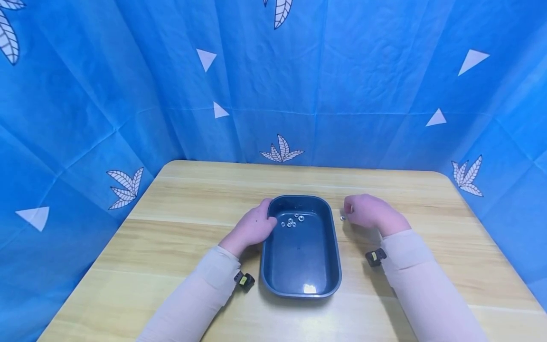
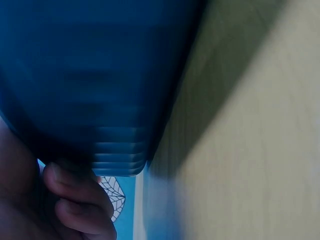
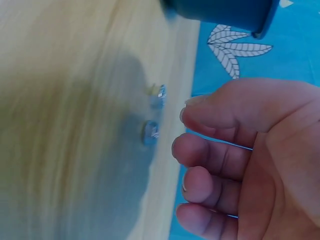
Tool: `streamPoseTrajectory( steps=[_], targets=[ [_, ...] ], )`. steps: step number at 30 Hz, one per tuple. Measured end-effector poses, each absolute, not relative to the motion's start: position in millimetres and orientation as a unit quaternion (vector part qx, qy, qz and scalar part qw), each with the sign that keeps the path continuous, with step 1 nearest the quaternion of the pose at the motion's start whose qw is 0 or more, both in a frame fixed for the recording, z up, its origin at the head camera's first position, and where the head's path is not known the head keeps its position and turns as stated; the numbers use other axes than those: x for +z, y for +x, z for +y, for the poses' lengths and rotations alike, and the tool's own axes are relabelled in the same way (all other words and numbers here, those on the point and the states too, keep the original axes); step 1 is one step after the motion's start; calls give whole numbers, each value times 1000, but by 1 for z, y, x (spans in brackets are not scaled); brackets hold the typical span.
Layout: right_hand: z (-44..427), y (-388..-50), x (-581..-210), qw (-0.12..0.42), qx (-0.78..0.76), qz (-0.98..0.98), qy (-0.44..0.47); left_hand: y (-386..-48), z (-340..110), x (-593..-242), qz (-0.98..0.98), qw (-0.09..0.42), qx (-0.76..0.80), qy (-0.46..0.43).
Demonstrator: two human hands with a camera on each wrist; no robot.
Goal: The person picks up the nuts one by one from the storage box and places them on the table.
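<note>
A dark blue-grey plastic tray (image 1: pixel 301 256) stands on the table with several small shiny metal nuts (image 1: pixel 290 223) in its far part. My left hand (image 1: pixel 254 225) grips the tray's left rim near the far corner, thumb over the edge. In the left wrist view, curled fingers (image 2: pixel 80 197) press against the tray's outer wall (image 2: pixel 100 90). To the right of the tray, my right hand (image 1: pixel 371 212) hovers over the table, its fingers loosely bent. The right wrist view shows nothing between thumb and fingers; two nuts (image 3: pixel 150 132) lie on the wood close to the fingertips.
The light wooden table (image 1: pixel 205 190) carries the tray near its middle. A blue curtain (image 1: pixel 273 85) with leaf and triangle prints hangs behind the table and along both sides. Small black cameras (image 1: pixel 376 257) sit at both wrists.
</note>
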State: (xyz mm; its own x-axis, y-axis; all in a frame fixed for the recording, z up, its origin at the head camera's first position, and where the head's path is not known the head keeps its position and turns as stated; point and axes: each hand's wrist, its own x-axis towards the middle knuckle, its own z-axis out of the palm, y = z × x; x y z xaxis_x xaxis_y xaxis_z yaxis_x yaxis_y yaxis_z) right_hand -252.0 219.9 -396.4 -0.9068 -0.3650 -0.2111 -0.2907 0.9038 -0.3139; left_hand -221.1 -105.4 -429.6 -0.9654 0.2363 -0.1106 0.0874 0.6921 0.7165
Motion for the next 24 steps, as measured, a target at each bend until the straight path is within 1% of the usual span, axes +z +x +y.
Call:
streamPoseTrajectory(
  steps=[12,24],
  targets=[
    [203,-247,-377,127,-119,971,-162,-221,-106,-431,916,96,380,83],
    [179,-239,-355,109,-105,970,-190,-221,-105,-431,917,95,378,81]
  ],
)
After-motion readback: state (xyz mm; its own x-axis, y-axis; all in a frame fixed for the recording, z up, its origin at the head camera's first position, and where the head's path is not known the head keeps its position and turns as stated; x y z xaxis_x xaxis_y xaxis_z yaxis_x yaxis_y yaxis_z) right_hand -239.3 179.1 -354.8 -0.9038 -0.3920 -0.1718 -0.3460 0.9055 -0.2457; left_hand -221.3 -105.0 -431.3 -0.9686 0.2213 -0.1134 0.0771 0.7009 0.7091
